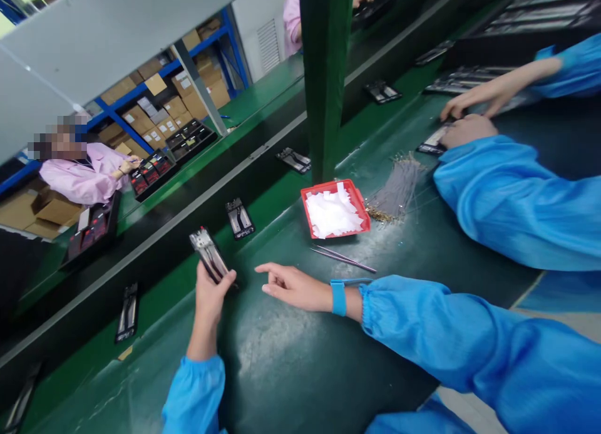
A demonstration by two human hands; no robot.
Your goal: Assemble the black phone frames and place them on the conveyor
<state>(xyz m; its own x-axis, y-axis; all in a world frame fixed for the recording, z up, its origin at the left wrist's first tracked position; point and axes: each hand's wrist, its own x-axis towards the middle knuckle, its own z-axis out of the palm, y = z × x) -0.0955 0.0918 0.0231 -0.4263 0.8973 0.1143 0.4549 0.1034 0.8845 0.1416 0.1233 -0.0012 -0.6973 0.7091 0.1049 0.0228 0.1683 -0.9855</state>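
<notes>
My left hand (212,296) grips a flat, black-framed device part (209,253) by its lower end, thumb across its near edge. Silver areas and a dark strip show on its face, and it tilts above the green bench. To its right, my right hand (293,288) is empty, with the index finger stretched toward the part and the fingers apart. A blue band circles that wrist. Beyond the right hand lies a pair of metal tweezers (345,258). Behind them sits a red tray (307,211) heaped with small white pieces.
A bundle of thin grey wires (399,186) lies beside the tray. Similar parts (240,218) rest along a recessed green strip. A green post (326,77) rises behind the tray. At the right, a co-worker's hands (469,124) work over another part. Another person (89,171) sits across the line.
</notes>
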